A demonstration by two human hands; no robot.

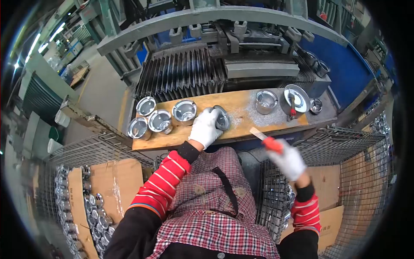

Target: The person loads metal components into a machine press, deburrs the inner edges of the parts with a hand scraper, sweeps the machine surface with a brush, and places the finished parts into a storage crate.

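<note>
My left hand [206, 128], in a white glove, grips a round metal cup [222, 118] that is tipped on its side on the wooden board [241, 103]. My right hand [288, 162], gloved and blurred, is closed around the red handle of a flat-bladed tool [272, 143], whose blade points toward the board's front edge. Left of my left hand stand several shiny metal cups [184, 111]. Another cup [266, 102] stands to the right amid scattered metal shavings. Beside it, a bowl [296, 99] with white contents holds a red-handled tool [293, 111].
A machine with black bellows [179, 73] lies behind the board. Wire baskets stand on both sides, the left [99, 146] holding metal parts and cardboard [116, 185], the right [362, 151] lined with cardboard. A small metal cup [316, 106] sits right of the bowl.
</note>
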